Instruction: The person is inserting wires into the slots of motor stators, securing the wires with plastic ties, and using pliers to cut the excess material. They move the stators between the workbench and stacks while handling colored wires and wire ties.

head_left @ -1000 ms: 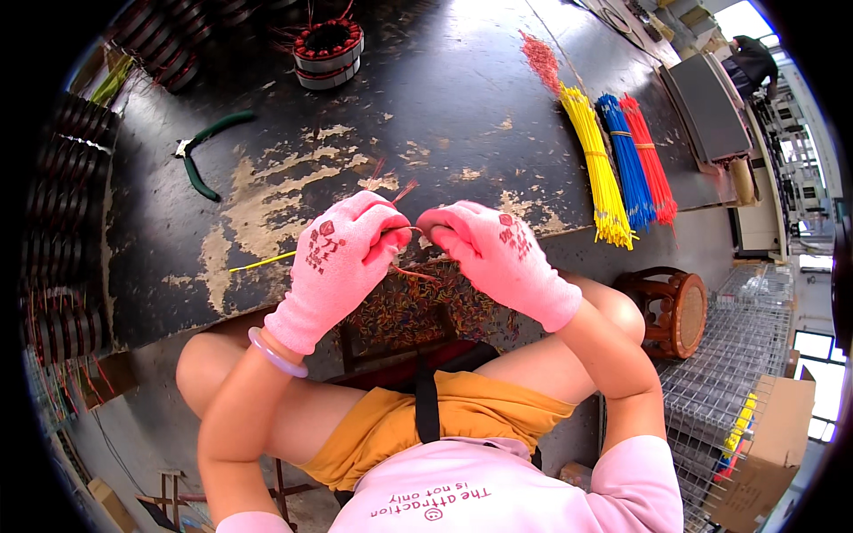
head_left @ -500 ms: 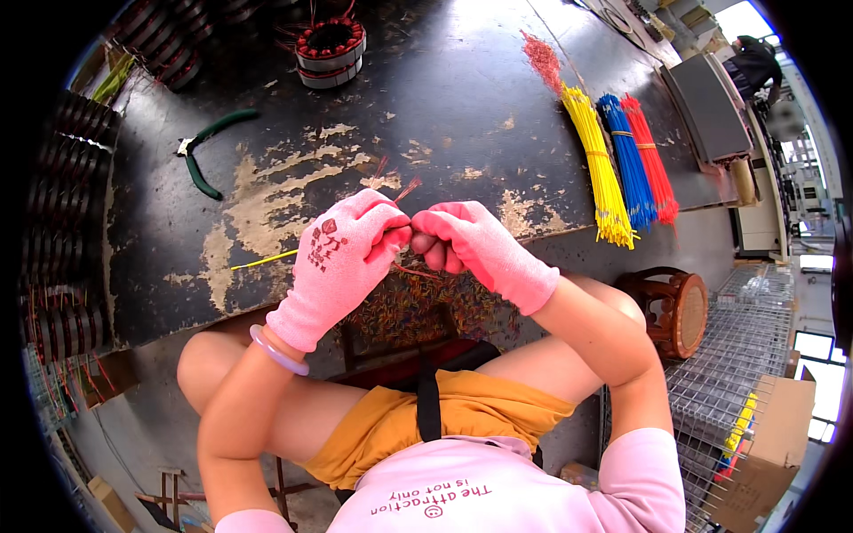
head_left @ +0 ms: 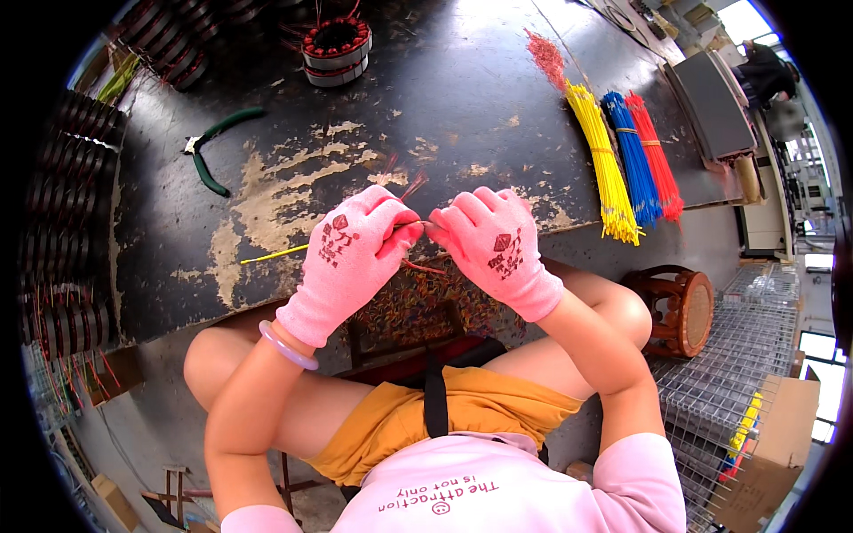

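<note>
In a pink work glove, my left hand (head_left: 360, 253) is closed over thin wires at the near edge of the table. A yellow wire (head_left: 274, 255) pokes out on its left side, and fine copper-coloured wires (head_left: 414, 185) fan out beyond its fingers. My right hand (head_left: 498, 249), gloved alike, has its fingertips pinched right beside the left ones. A thin dark strand seems to run between the two pinches, mostly hidden by the fingers. Below them shows a short red wire (head_left: 425, 266).
Green-handled cutters (head_left: 206, 153) lie on the worn black table (head_left: 462, 115). Wound motor stators (head_left: 336, 55) stand at the back and stacked along the left. Yellow (head_left: 604, 164), blue (head_left: 633, 155) and red (head_left: 655, 155) wire bundles lie at right. A wooden stool (head_left: 680, 311) stands right of my knee.
My right hand has rolled over, its back now facing up, with the fingers pinched together. The left hand keeps its hold, and the view has shifted slightly.
</note>
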The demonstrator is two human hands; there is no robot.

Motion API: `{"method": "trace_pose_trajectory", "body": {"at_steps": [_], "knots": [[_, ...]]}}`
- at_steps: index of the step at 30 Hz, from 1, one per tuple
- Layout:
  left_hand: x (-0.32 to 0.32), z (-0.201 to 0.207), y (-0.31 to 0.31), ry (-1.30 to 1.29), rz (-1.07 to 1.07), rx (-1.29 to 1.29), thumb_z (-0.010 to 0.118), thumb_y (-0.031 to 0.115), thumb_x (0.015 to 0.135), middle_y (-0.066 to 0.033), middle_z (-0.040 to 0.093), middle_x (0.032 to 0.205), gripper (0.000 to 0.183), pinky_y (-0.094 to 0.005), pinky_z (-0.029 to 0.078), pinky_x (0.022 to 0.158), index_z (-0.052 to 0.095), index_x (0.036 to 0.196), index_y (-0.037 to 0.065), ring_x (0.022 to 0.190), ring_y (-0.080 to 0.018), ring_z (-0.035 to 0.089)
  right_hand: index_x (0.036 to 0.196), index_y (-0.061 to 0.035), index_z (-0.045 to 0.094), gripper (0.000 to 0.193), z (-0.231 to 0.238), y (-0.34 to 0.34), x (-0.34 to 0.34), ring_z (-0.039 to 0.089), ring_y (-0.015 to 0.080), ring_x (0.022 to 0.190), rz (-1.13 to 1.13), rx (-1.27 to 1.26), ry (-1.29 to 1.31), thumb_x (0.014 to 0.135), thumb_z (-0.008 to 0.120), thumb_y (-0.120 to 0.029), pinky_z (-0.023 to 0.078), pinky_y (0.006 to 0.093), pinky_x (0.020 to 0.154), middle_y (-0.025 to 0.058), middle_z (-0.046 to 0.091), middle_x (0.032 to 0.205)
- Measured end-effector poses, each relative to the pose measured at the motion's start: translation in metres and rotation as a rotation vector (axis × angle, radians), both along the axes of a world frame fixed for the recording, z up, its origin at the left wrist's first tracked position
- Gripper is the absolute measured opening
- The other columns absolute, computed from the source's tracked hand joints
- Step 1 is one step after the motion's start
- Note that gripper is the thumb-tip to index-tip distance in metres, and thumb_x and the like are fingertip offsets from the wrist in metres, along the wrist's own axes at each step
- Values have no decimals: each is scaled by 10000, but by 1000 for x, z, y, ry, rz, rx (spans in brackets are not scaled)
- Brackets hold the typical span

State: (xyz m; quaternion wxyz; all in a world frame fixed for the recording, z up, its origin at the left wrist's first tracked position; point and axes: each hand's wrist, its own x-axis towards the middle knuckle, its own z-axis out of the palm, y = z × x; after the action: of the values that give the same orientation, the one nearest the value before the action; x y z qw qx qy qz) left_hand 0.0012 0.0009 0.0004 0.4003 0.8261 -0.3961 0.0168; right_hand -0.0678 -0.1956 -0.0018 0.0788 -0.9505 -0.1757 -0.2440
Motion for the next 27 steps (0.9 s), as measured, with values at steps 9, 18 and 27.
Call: {"method": "trace_pose_trajectory", "body": {"at_steps": [9, 18, 27], "knots": [[-2, 16, 6, 27, -63, 12, 638, 52, 893, -136, 646, 1065, 128, -392, 540, 795, 665, 1016, 25, 929, -333, 662, 1064, 2, 718, 206, 13, 9, -5, 699, 136, 884, -96, 1216, 600, 918, 745, -141, 558, 310, 752, 95, 728, 923], [9, -2, 21, -116, 88, 116, 528, 27, 954, -173, 579, 1315, 287, -437, 438, 1059, 608, 1228, 19, 1223, -384, 550, 971, -59, 709, 132, -2, 6, 9, 681, 335, 907, 55, 508, 386, 904, 710, -173, 541, 396, 784, 131, 707, 935], [6, -5, 15, -222, 105, 67, 575, 88, 987, -190, 566, 1362, 302, -450, 425, 1065, 597, 1280, 20, 1236, -377, 551, 1028, -40, 691, 161, -11, -7, 7, 699, 188, 825, 77, 898, 738, 946, 653, -174, 558, 333, 726, 81, 723, 913]]}}
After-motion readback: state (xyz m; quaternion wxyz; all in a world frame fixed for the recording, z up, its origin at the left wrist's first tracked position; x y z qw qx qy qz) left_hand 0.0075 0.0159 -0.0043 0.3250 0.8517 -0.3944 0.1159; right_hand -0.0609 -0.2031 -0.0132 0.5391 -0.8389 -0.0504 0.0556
